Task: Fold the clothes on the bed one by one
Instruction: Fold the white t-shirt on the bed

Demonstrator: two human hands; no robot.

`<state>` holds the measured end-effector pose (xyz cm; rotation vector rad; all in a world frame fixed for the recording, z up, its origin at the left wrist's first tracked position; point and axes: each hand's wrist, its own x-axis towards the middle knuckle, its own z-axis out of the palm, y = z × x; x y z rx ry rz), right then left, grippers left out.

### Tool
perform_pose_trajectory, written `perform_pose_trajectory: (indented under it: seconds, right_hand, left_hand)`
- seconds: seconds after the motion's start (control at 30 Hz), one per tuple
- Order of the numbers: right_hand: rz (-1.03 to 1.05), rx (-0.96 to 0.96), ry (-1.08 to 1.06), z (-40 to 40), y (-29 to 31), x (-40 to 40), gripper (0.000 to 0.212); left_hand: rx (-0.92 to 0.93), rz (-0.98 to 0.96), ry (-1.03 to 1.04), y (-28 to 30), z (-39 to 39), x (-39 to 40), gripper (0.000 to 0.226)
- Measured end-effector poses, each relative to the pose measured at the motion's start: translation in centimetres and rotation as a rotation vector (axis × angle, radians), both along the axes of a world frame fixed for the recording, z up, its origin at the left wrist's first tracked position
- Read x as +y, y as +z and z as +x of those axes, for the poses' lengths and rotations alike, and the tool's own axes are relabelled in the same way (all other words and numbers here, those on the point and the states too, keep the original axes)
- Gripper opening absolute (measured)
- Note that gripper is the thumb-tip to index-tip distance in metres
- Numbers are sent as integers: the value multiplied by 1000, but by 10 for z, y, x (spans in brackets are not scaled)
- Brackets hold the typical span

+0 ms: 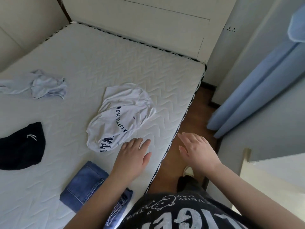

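Note:
A crumpled white T-shirt [122,116] with dark lettering lies on the mattress [92,63] near its right edge. My left hand [132,159] hovers flat over the mattress just below that shirt, fingers straight, holding nothing. Beyond the bed's edge, above the wooden floor, my right hand [196,149] is spread and empty. Folded blue jeans [87,185] lie under my left forearm. A black garment [21,146] with a white swoosh sits at the left. A pale blue garment [41,85] lies bunched at the far left.
The mattress's striped edge [179,126] runs diagonally past my hands. Wooden floor [196,116] and a blue curtain [257,90] are on the right. A padded headboard [24,25] and a white cabinet [148,22] border the bed's far sides.

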<state>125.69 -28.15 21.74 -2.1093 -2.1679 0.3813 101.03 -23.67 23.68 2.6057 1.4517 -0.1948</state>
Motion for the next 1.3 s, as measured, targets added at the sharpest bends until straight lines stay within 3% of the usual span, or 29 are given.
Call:
perform_pose_trajectory:
  seconds: [0.2, 0.4, 0.8, 1.07, 1.3]
  right_hand:
    - [-22, -16, 162, 56, 1, 75, 52]
    - [-6, -81, 323, 76, 10, 137, 53]
    - [-98, -133, 626, 31, -20, 237, 55]
    - [-187, -196, 604, 34, -34, 297, 56]
    - [-324, -186, 594, 40, -67, 329, 57]
  left_hand:
    - [-17, -65, 152, -5, 49, 41, 54]
    - [-73, -14, 394, 12, 40, 70, 75]
    - [-159, -16, 643, -22, 28, 97, 51]
    - [-203, -69, 613, -53, 30, 154, 50]
    - [-132, -147, 538, -77, 64, 205, 50]
